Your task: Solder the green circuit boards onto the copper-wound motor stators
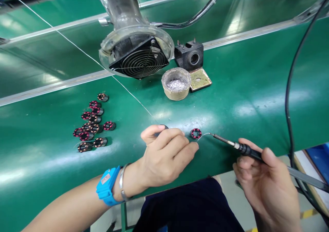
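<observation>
My left hand (168, 153) is closed, and a thin solder wire (131, 94) runs into it from the upper left. Its free end comes out by the little finger and meets the tip of a soldering iron (248, 150). My right hand (268, 180) grips the iron by its black handle, with the tip pointing left. Just beyond the wire end, a small wound motor stator (196, 133) with red and black windings sits on the green bench (257, 122). Something dark shows between my left thumb and forefinger, mostly hidden.
Several wound stators (94, 128) stand grouped on the left. At the back are a round pot (176, 94) with silvery bits, a sponge tray (202, 81) and a black iron holder (191, 55). A fume extractor fan (144, 62) hangs overhead. A black cable (288, 108) droops at right.
</observation>
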The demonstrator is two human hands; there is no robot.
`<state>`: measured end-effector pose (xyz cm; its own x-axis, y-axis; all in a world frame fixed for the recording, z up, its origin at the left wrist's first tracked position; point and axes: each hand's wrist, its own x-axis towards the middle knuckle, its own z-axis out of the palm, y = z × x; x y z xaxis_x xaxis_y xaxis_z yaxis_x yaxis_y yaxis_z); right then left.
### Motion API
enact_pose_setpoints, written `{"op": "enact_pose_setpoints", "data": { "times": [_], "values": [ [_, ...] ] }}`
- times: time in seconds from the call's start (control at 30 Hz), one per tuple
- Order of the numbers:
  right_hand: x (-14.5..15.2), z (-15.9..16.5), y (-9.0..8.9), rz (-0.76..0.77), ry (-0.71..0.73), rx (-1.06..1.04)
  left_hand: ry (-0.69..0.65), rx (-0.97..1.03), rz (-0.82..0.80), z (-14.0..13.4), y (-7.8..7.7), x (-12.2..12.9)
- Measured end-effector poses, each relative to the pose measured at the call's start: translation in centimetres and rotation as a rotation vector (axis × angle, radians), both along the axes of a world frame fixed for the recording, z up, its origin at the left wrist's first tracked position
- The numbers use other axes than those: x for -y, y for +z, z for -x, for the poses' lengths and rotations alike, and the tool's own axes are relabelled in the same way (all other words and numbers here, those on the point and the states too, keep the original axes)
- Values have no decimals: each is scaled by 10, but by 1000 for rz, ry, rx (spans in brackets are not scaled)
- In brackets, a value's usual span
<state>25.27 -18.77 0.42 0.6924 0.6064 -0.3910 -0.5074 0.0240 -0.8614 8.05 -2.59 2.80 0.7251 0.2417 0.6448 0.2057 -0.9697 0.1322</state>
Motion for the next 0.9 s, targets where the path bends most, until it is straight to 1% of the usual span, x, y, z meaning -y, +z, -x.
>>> {"op": "enact_pose_setpoints", "data": {
  "times": [0.27, 0.53, 0.73, 0.83, 0.9],
  "values": [
    [1, -1, -3, -10, 10, -3, -8, 8, -3, -2, -2, -1],
    [1, -1, -2, -17, -10, -18, 15, -16, -22, 3, 6, -6],
    [1, -2, -3, -4, -30, -24, 26, 6, -6, 1, 3, -5],
    [1, -4, -3, 11, -49, -34, 91, 36, -7, 4, 6, -15],
    [1, -6, 0, 14, -59, -44, 197, 43, -33, 11, 10, -27]
  ]
}}
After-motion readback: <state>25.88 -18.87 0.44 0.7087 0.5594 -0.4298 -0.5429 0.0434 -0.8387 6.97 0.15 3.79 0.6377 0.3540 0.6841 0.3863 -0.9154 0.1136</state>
